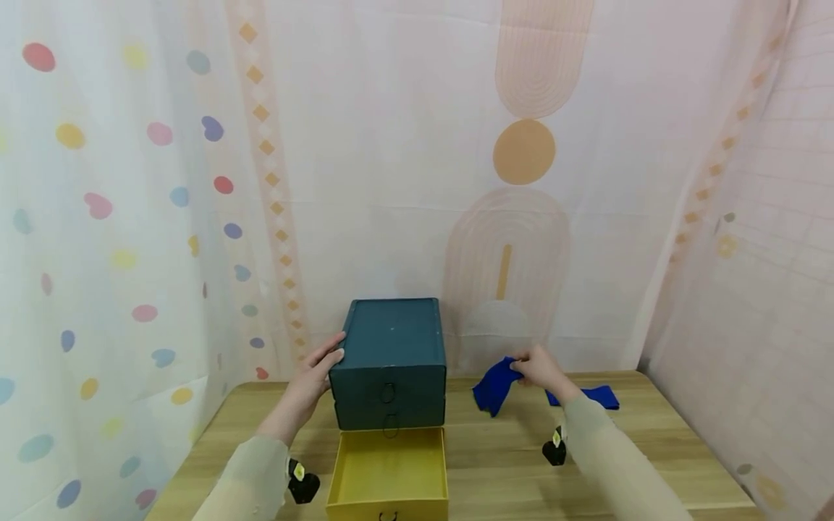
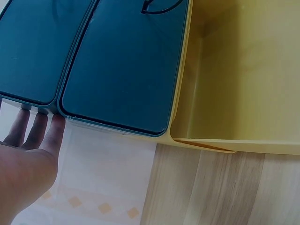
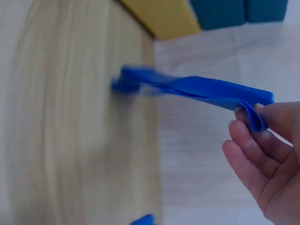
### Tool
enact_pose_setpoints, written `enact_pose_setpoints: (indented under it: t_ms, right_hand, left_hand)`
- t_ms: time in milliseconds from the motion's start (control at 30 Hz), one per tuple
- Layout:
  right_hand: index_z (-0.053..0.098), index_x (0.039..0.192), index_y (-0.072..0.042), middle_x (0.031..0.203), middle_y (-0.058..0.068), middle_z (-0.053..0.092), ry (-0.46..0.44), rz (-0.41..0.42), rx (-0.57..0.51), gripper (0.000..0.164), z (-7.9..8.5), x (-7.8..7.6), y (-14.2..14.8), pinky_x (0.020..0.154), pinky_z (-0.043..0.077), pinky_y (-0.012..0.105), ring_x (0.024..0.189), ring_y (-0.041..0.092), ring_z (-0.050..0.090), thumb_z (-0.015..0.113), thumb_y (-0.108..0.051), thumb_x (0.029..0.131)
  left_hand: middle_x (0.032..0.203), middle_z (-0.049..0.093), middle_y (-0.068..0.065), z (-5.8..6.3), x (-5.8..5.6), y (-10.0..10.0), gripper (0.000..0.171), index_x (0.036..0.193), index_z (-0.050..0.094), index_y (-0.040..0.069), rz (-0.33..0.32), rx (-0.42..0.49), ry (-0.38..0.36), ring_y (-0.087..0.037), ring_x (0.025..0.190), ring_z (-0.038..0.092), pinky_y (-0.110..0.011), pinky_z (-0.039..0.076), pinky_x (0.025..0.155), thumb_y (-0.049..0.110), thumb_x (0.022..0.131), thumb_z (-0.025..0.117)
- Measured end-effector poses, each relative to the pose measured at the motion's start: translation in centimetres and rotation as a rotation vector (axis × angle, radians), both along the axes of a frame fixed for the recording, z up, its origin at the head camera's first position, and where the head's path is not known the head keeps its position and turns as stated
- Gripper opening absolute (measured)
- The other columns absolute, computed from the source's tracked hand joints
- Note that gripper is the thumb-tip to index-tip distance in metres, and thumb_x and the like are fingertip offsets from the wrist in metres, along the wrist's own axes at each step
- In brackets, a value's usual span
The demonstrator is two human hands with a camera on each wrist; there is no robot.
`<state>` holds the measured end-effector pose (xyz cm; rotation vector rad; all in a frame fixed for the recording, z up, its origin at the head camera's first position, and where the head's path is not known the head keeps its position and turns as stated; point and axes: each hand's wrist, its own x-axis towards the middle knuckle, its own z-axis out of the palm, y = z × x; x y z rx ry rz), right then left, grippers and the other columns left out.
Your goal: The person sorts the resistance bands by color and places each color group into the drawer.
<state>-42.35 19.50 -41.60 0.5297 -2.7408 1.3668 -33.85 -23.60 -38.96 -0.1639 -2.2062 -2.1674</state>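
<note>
A stacked drawer unit (image 1: pixel 394 333) stands on the table, with dark teal drawers above and an open yellow drawer (image 1: pixel 389 506) at the bottom. My left hand (image 1: pixel 308 391) rests against the unit's left side with fingers extended; in the left wrist view the fingers (image 2: pixel 52 133) touch its teal side. To the right of the unit, my right hand (image 1: pixel 542 370) pinches a blue cloth (image 1: pixel 494 386) by one end, between thumb and fingers. The cloth (image 3: pixel 211 89) hangs down from that hand, its far end blurred near the table.
Another blue cloth (image 1: pixel 602 396) lies on the wooden table (image 1: pixel 502 470), right of my right hand. Small black ring pulls (image 1: pixel 388 393) hang on the drawer fronts. A patterned curtain (image 1: pixel 378 181) stands behind the table, and more curtain borders both sides.
</note>
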Motion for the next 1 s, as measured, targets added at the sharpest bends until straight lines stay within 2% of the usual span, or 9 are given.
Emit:
enact_pose_setpoints:
  t_ms: [67,167,233,333,433,533,733,900,1000]
  right_hand:
    - [0.069,0.088,0.009,0.054,0.003,0.047,0.025,0.047,0.018,0.014,1.0,0.3,-0.2,0.059,0.056,0.043,0.052,0.019,0.060,0.058,0.001,0.092]
    - [0.068,0.082,0.006,0.052,-0.004,0.037,0.058,0.091,0.031,0.015,2.4,0.9,-0.3,0.057,0.056,0.040,0.051,0.016,0.059,0.058,0.002,0.092]
    - [0.070,0.089,0.009,0.057,-0.003,0.047,0.077,0.104,0.042,0.014,3.1,1.3,-0.3,0.056,0.055,0.036,0.051,0.016,0.060,0.059,0.001,0.092]
    - [0.068,0.110,0.012,0.080,0.013,0.068,0.093,0.104,0.052,0.023,4.3,2.1,-0.3,0.055,0.055,0.032,0.054,0.017,0.063,0.059,0.000,0.092]
    - [0.065,0.116,0.012,0.106,0.025,0.067,0.092,0.117,0.059,0.028,5.4,3.2,-0.3,0.057,0.055,0.030,0.059,0.017,0.065,0.059,-0.002,0.093]
    - [0.064,0.118,0.012,0.113,0.029,0.064,0.083,0.140,0.056,0.029,6.4,4.3,-0.3,0.059,0.056,0.030,0.063,0.018,0.066,0.058,-0.003,0.094]
    - [0.067,0.115,0.010,0.105,0.022,0.069,0.119,0.203,0.080,0.027,8.0,5.9,-0.2,0.058,0.055,0.029,0.063,0.016,0.065,0.059,-0.003,0.093]
    - [0.071,0.109,0.008,0.094,0.015,0.072,0.169,0.248,0.110,0.022,8.8,7.2,-0.4,0.056,0.055,0.027,0.064,0.016,0.066,0.061,-0.002,0.091]
    - [0.071,0.109,0.006,0.094,0.013,0.072,0.166,0.264,0.134,0.022,9.2,8.2,-0.6,0.057,0.055,0.026,0.067,0.015,0.068,0.061,-0.003,0.092]
  left_hand:
    - [0.160,0.016,-0.009,0.0,0.0,0.0,0.057,0.153,0.034,0.021,-0.002,0.000,0.003,-0.031,0.140,0.027,-0.056,0.023,0.111,0.037,0.101,0.052]
    - [0.160,0.016,-0.009,0.0,0.0,0.0,0.057,0.153,0.034,0.020,-0.004,-0.004,0.009,-0.031,0.140,0.027,-0.055,0.023,0.111,0.037,0.101,0.052]
    - [0.160,0.016,-0.008,0.1,0.0,-0.1,0.057,0.153,0.034,0.020,-0.003,-0.004,0.010,-0.030,0.140,0.027,-0.055,0.023,0.112,0.037,0.101,0.052]
    - [0.160,0.016,-0.008,0.1,-0.1,-0.1,0.057,0.153,0.034,0.021,-0.003,0.000,0.009,-0.030,0.140,0.027,-0.055,0.023,0.112,0.037,0.101,0.052]
    - [0.160,0.016,-0.009,0.1,-0.1,-0.1,0.057,0.153,0.034,0.021,-0.005,0.000,0.010,-0.031,0.140,0.027,-0.055,0.023,0.112,0.037,0.101,0.051]
    - [0.160,0.015,-0.010,0.1,-0.2,-0.1,0.058,0.153,0.033,0.021,-0.007,-0.002,0.010,-0.031,0.140,0.027,-0.055,0.024,0.111,0.037,0.101,0.051]
    - [0.160,0.014,-0.009,0.1,-0.3,-0.1,0.059,0.153,0.033,0.021,0.000,0.005,0.008,-0.030,0.140,0.026,-0.055,0.025,0.111,0.038,0.100,0.052]
    - [0.160,0.014,-0.009,0.1,-0.4,-0.1,0.059,0.153,0.033,0.021,0.002,0.004,0.007,-0.030,0.141,0.026,-0.054,0.025,0.111,0.039,0.100,0.053]
    - [0.160,0.014,-0.010,0.2,-0.3,-0.1,0.058,0.153,0.033,0.021,0.004,-0.005,0.008,-0.031,0.141,0.025,-0.055,0.023,0.111,0.038,0.101,0.052]
